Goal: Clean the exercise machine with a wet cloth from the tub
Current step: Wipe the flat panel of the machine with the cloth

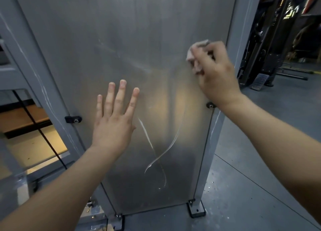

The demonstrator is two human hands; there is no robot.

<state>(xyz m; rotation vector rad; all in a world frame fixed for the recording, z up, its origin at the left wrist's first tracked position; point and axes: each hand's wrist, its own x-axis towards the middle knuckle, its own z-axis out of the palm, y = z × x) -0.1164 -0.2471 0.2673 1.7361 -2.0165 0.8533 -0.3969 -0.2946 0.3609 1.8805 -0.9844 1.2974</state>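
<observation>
The cloth [197, 56], a single pale crumpled wad, sits against the exercise machine's metal panel [121, 39] close to the panel's right edge, in its upper half. The right hand [218, 76] grips it: the fingers [216, 47] are curled tight over the wad and clamped on it, with cloth bulging out above and below the knuckles.

The left hand [112, 126] lies flat against the panel nearer the middle. It holds nothing, its four fingers straight and fanned slightly apart (the thumb is mostly hidden behind the palm).

Two wet streaks [163, 154] run down the panel below and between the hands, one short and straight, one long and curving.

Two black clips pin the panel to the grey frame, one at the left edge [73, 119] and one at the right edge [210, 105], the latter just beside the right wrist. Two bolted feet show at the panel's bottom corners [196, 209].

The grey floor [260, 187] carries scattered droplets near the right foot. One dark machine [271, 39] stands well apart, at the upper right.
</observation>
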